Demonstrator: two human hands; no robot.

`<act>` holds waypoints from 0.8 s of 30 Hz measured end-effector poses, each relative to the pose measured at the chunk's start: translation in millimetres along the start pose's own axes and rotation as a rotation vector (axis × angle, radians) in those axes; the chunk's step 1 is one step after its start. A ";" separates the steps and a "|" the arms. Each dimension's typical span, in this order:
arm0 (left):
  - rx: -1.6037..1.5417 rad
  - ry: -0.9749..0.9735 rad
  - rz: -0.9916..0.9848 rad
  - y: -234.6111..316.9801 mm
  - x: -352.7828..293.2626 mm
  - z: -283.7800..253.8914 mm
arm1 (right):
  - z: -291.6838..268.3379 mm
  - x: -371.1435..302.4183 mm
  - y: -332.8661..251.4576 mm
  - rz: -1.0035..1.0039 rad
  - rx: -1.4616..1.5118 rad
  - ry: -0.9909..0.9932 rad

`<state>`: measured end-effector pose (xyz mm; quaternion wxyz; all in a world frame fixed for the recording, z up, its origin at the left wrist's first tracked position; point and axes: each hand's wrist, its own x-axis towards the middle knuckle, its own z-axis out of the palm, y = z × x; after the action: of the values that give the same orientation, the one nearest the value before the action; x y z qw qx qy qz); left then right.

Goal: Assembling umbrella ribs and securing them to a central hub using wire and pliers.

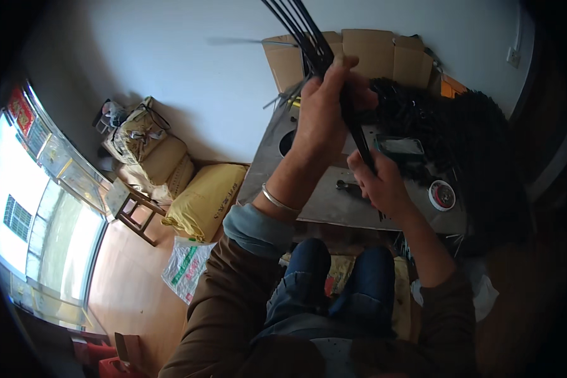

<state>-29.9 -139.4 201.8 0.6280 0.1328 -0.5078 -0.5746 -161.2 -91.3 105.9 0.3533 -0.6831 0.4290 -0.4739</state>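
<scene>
My left hand is raised over the table, closed around a bundle of thin black rods. Above the fist the rods fan out past the top edge; one pale, blurred rod sticks out to the left. Below it the bundle narrows to a dark shaft slanting down to the right. My right hand is wrapped round the shaft's lower end. Beside that hand, a small metal piece with a ringed end lies on the grey table. My fingers partly hide the bundle's middle.
A dark heap of black pieces covers the table's right side, near a clear-topped box and a round tin. Cardboard stands behind. On the left are a yellow sack, a wooden stool and a plastic bag.
</scene>
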 end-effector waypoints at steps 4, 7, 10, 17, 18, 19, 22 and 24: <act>0.134 -0.072 -0.019 -2.1 5.0 -16.5 | 29.9 19.5 29.6 -0.058 0.082 0.143; 0.376 0.088 -0.299 -25.5 1.5 -48.1 | 50.7 16.4 83.4 0.045 0.151 0.047; -0.170 0.136 -0.194 -39.2 12.7 -84.3 | 43.9 9.2 61.8 0.056 0.135 -0.041; -0.111 0.101 -0.196 -11.9 10.5 -64.5 | 30.5 -13.8 -8.1 0.276 0.520 -0.108; -0.038 0.045 -0.267 -10.3 11.5 -63.8 | 30.2 -16.6 -8.2 0.245 0.511 -0.052; 0.005 0.008 -0.283 -13.5 11.9 -65.0 | 28.3 -19.3 -6.9 0.246 0.511 -0.046; -0.005 0.062 -0.372 -8.3 6.8 -61.5 | 28.2 -25.5 -5.8 0.225 0.473 -0.009; -0.108 -0.021 -0.420 -11.7 7.8 -64.2 | 26.6 -30.9 -5.5 0.201 0.401 0.043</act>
<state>12.6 -176.4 168.0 0.4951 0.1958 -0.4441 -0.7206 -140.2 -58.7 92.1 0.5183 -0.5427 0.3997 -0.5263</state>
